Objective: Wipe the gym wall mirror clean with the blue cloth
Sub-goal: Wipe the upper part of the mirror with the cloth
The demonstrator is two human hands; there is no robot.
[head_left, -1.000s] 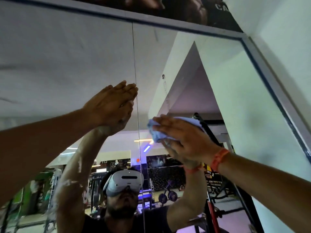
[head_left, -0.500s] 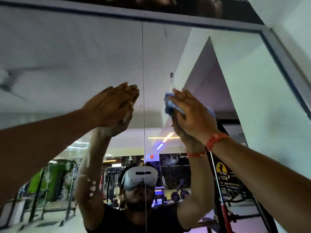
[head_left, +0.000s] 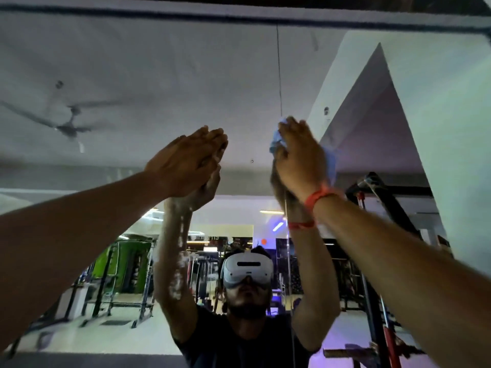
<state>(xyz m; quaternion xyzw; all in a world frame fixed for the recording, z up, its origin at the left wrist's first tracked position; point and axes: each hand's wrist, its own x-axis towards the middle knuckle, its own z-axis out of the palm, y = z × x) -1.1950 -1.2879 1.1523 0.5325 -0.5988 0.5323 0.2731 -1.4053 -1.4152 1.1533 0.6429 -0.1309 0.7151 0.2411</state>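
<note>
Head view, angled up at gym wall mirror. Vertical seam between two panes at roughly 12 o'clock, dark frame strip across top edge.

Left hand at about 10 o'clock from centre: fingers straight and together, flat against glass, nothing held, meeting own reflection palm to palm. White flecks on glass over reflected forearm below.

Right hand at about 1 o'clock, just right of seam: fingers extended, pressing blue cloth flat onto mirror. Cloth bunched under palm, showing at fingertips near seam and along outer edge of hand. Grip curl not visible; palm pressure only. Orange wristband on right wrist.

Hands apart, seam between them, both at similar height, well below frame strip.

Reflected in glass: ceiling fan at 9 o'clock, white headset at 6 o'clock, dark shirt beneath, green rack at 7 o'clock, blue light strip near centre, dark rack with red bar at 4 o'clock. White angled wall section at 2 o'clock.
</note>
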